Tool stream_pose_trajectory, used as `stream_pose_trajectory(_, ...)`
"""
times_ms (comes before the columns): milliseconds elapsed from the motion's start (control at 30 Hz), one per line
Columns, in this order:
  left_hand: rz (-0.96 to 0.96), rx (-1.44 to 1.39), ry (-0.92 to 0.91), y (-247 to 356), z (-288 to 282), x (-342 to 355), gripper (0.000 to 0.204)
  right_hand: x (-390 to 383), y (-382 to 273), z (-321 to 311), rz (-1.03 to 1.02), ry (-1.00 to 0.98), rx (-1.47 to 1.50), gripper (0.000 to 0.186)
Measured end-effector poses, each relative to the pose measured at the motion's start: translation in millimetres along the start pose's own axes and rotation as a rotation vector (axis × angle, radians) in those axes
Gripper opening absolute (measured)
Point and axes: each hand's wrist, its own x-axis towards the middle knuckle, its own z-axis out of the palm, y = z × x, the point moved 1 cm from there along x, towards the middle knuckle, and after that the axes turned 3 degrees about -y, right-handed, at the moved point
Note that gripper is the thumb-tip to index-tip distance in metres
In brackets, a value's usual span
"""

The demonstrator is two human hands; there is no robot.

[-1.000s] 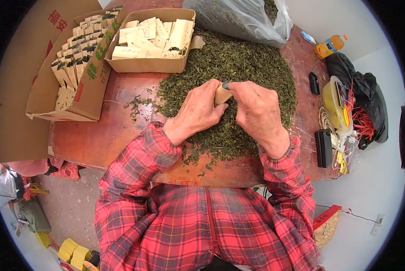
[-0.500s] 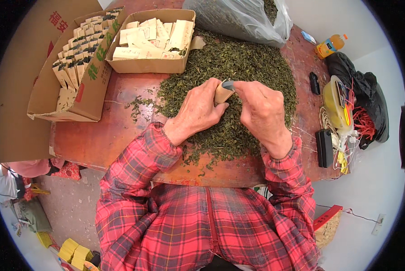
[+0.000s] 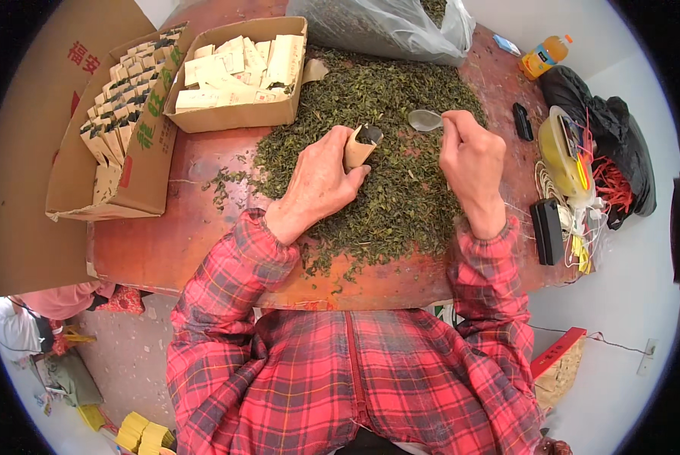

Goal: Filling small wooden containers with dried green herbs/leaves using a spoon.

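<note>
By the left hand [image 3: 317, 178], a leaf-bearing tan paper packet [image 3: 357, 156] is being gripped over green leaves [image 3: 408, 189]; by the right hand [image 3: 473, 152], a grey oval spoon [image 3: 424, 120], at two o'clock. Filling is apparently being done, steadiness being required. At ten o'clock, packets [image 3: 285, 61] are being held in a low brown cardboard box [image 3: 238, 118].

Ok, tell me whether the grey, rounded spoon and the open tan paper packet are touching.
Apart: the head view shows the spoon right of the packet, with loose dark green leaves visible between them.

Leaf pile [image 3: 404, 208] on table [image 3: 181, 246], bag [image 3: 370, 34] behind
</note>
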Motion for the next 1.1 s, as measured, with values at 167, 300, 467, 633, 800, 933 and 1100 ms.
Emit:
stream_pose_trajectory(167, 0.012, -0.004, 0.012, 1.8, -0.2, 0.6, 0.043, -5.7, 30.2, 31.5, 0.069, -0.096, -0.161, 0.006)
stream_pose_trajectory(300, -0.077, -0.014, -0.051, 8.5, -2.9, 2.2, 0.039, -10.0, 33.5, 52.7, 0.102, -0.134, -0.107, 0.008)
stream_pose_trajectory(467, -0.039, 0.003, -0.015, 3.0, -1.3, 1.1, 0.044, -14.3, 30.5, 66.1, 0.185, -0.158, 0.096, 0.015)
stream_pose_trajectory(633, -0.092, -0.018, -0.065, 8.4, -4.2, 2.3, 0.040, -7.2, 14.8, 51.4, 0.603, -0.333, 0.348, 0.021)
stream_pose_trajectory(800, -0.083, -0.020, -0.060, 5.7, -2.8, 1.3, 0.040, -4.9, 13.7, 43.4, 0.818, -0.371, 0.529, 0.025)
stream_pose_trajectory(933, -0.076, -0.024, -0.060, 3.8, -1.5, 1.0, 0.042, -5.8, 20.0, 43.6, 0.868, -0.354, 0.638, 0.022)
stream_pose_trajectory(1100, -0.072, -0.019, -0.064, 3.3, -0.9, 1.9, 0.042, -3.7, 20.3, 38.0, 0.886, -0.341, 0.719, 0.019)
